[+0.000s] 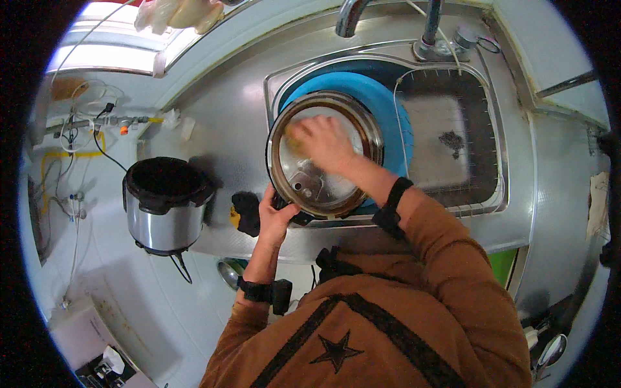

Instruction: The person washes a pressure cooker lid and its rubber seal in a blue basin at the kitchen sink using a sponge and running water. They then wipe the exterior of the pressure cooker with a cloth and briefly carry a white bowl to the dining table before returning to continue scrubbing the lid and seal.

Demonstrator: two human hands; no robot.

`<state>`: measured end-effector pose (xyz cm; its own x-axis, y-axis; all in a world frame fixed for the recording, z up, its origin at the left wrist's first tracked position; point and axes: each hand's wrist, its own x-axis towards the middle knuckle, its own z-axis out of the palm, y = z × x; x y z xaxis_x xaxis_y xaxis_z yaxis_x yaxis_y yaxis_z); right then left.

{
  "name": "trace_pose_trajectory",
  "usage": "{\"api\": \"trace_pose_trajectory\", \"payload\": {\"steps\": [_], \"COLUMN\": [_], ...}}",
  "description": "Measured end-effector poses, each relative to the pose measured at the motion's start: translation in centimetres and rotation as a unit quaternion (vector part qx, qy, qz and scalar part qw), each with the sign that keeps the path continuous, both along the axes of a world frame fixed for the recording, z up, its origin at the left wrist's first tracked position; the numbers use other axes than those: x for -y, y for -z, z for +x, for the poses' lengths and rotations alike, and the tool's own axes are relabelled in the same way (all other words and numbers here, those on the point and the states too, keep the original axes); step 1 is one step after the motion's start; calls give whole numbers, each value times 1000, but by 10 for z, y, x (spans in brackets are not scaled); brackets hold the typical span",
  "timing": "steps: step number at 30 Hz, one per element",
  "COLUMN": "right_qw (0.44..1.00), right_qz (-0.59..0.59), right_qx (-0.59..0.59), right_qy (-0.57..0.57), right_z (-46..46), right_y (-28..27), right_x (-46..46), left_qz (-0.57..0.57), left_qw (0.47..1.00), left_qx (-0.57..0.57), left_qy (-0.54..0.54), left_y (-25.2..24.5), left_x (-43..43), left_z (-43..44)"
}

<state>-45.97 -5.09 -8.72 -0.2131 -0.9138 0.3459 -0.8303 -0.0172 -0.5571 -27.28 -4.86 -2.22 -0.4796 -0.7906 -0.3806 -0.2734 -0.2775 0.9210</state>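
Note:
A round pressure cooker lid (339, 186) is tilted over a blue plastic basin (395, 106) in the sink, its metal underside facing up. A brown ring runs around the inside of its rim. At the near left edge, my left hand (277, 213) grips the lid, thumb on top. My right hand (325, 143) presses on the inner face and is blurred by motion. Under its fingertips shows a yellowish pad, probably a sponge (294, 138). Valve fittings (305, 184) sit on the lid's near part, below my right hand.
An electric pressure cooker body (166, 228) stands left on the steel counter (228, 116). Between it and the lid lies a crumpled black-and-yellow item (246, 213). A wire-edged rack (403, 126) sits in the right of the sink, with a dark clump (451, 142). A faucet (350, 22) overhangs the back.

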Motion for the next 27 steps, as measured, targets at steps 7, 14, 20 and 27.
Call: {"api": "trace_pose_trajectory", "payload": {"steps": [7, 14, 20, 27], "right_qw": [975, 972, 962, 837], "right_qz": [187, 210, 50, 188], "right_qx": [-49, 91, 267, 513], "right_qy": [108, 58, -5, -30], "right_z": [-24, -25, -11, 38], "right_y": [47, 22, 14, 19], "right_x": [-40, -47, -5, -7], "left_qz": [9, 60, 90, 78], "left_qw": [998, 993, 993, 994], "left_qx": [-33, -52, -13, 73], "left_qy": [-46, -86, -77, 37], "left_y": [11, 14, 19, 42], "left_x": [-5, -5, 9, 35], "left_z": [6, 15, 12, -12]}}
